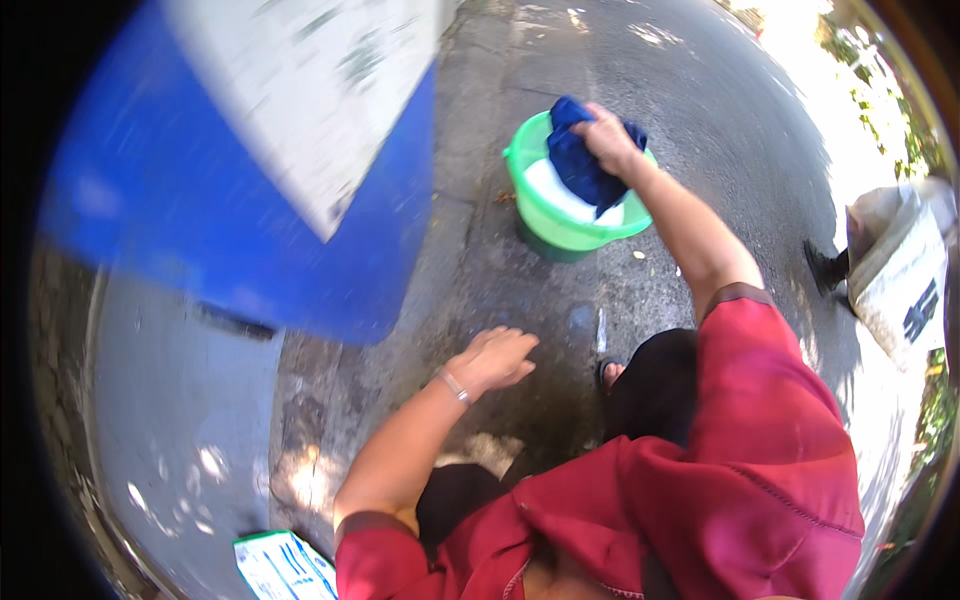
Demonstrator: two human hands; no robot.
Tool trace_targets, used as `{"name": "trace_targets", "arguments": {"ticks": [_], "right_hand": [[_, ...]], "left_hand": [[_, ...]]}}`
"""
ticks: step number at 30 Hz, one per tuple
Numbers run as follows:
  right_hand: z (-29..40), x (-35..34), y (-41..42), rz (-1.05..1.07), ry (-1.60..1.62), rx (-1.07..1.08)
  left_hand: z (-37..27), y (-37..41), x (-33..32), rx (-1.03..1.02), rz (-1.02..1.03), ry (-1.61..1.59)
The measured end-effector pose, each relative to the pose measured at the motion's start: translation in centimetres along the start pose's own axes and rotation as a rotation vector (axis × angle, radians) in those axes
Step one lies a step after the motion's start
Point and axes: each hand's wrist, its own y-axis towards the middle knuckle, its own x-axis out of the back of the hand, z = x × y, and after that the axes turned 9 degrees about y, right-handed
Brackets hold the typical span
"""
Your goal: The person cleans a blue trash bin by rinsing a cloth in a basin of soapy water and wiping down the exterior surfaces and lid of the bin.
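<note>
My right hand (609, 142) is closed on a dark blue cloth (581, 169), which hangs bunched over the opening of a green plastic bucket (555, 234). Whitish, sudsy-looking contents (559, 196) show inside the bucket below the cloth. The bucket stands on the pavement ahead of me. Nearer my body, my left hand (499, 358) is in the air above the ground, palm down and holding nothing, its fingers loosely bent. A band is around that wrist.
A large blue object (247, 255) with a whitish panel (322, 135) fills the upper left. At the lower left lies a white, blue and green printed bag (285, 566). A person's foot (823, 268) and a large whitish sack (900, 281) are at the right.
</note>
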Motion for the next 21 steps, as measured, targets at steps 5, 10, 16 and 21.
{"name": "trace_targets", "arguments": {"ticks": [5,10,16,21], "right_hand": [[-2.8,5.5,1.4,0.424,-0.965,-0.229],[-14.1,6.4,3.5,0.857,-1.287,0.23],[-18.4,9.5,7.2,1.106,-1.603,0.39],[-11.4,6.6,4.2,0.446,-1.238,-0.175]], "left_hand": [[1.9,2.0,1.7,0.056,-0.147,-0.133],[-1.2,8.8,6.8,0.33,-0.489,-0.277],[-1.2,17.7,9.4,0.031,-0.476,0.36],[1.8,17.5,7.7,0.087,-0.288,0.58]]}}
